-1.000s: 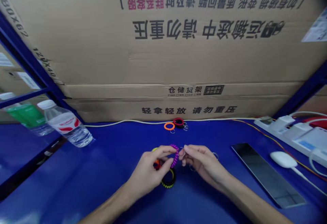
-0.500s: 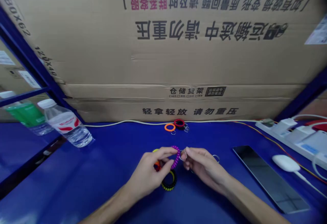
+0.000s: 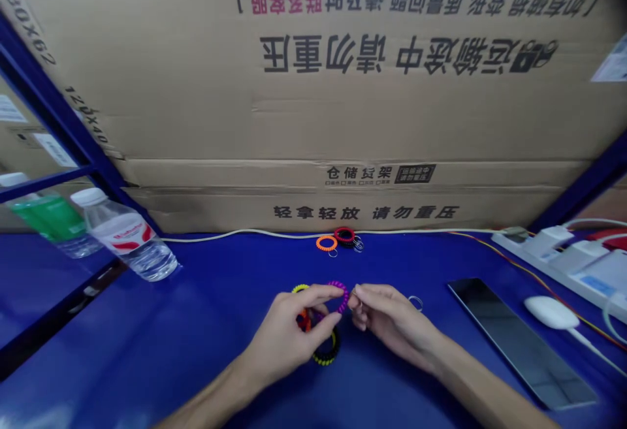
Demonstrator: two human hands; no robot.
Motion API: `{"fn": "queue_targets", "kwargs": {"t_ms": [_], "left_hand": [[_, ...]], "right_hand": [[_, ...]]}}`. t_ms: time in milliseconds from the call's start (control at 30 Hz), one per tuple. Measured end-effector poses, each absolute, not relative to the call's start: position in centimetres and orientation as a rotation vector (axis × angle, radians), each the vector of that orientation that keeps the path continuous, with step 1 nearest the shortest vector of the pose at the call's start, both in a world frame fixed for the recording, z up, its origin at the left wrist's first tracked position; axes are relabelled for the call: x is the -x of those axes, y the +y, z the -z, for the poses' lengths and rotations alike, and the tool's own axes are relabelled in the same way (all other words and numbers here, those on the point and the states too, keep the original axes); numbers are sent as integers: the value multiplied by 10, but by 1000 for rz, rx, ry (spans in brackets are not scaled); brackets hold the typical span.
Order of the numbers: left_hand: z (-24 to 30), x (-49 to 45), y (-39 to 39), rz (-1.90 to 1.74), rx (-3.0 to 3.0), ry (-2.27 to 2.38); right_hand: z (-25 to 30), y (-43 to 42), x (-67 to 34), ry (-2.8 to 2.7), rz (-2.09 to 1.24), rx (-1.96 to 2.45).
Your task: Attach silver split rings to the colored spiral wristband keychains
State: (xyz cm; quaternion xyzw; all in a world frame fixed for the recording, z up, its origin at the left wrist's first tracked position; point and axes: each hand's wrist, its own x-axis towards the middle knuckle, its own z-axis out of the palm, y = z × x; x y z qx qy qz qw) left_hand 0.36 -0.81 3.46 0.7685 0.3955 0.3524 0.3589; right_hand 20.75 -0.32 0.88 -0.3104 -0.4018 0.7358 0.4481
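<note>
Between thumb and fingers, my left hand [image 3: 289, 328] grips a purple spiral coil wristband [image 3: 344, 293]. My right hand [image 3: 392, 318] pinches a small metal key ring [image 3: 356, 300] right beside the purple coil; whether the two are linked is hard to see. Partly hidden under my left hand are a yellow coil [image 3: 300, 288], an orange-red coil [image 3: 304, 320] and a black-and-yellow coil [image 3: 326, 350], on the blue surface. Just behind my right hand lies another metal ring [image 3: 416, 302].
Toward the back lie an orange coil [image 3: 326, 243] and a red-and-black pair [image 3: 345, 236] with key rings. A phone [image 3: 522, 344], white charger [image 3: 551, 313] and power strip [image 3: 578, 266] are at right. A water bottle [image 3: 125, 233] leans at left before a large carton [image 3: 313, 122].
The purple coil has turned slightly in my left fingers, and the key ring is now more covered by my right fingers. Both hands stay nearly in place.
</note>
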Motion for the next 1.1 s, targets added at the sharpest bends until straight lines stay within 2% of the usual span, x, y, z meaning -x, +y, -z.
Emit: {"fn": "queue_targets", "kwargs": {"t_ms": [200, 467, 667, 900, 1100], "left_hand": [[-36, -5, -6, -878, -1841, 1042], [-32, -4, -11, -955, -2067, 1009], [-35, -4, -9, -906, -1928, 1055], [-31, -3, -11, -956, -2113, 1037], [-30, -4, -9, -884, -2058, 1099]], "right_hand": [[-3, -2, -206, -1022, -1648, 737], [-10, -4, -207, -890, -1898, 698], [-10, -3, -208, -943, -1727, 677], [-12, -3, -208, -941, -1900, 682], [-12, -4, -207, -927, -1808, 645]]}}
